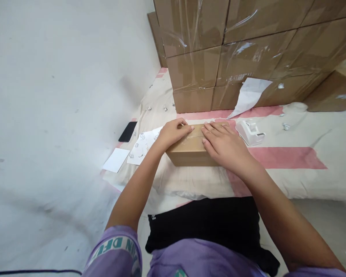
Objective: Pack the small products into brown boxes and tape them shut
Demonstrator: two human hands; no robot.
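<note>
A small cardboard box (194, 158) lies on the cloth in front of me, with a strip of clear tape showing across its top. My left hand (173, 134) grips the box's left end, the thumb resting on top and the fingers bent over the far left edge. Flat on the right part of the top lies my right hand (223, 141), its fingers stretched out and holding nothing. Just past the right hand stands a white tape dispenser (250, 132). Both palms hide parts of the box top.
Stacked cardboard boxes (193, 73) wrapped in clear film stand behind. A torn white paper (249, 96) leans against them. To the left are a printed sheet (141, 148), a black phone (128, 131) and a white card (116, 160). A white wall borders the left side.
</note>
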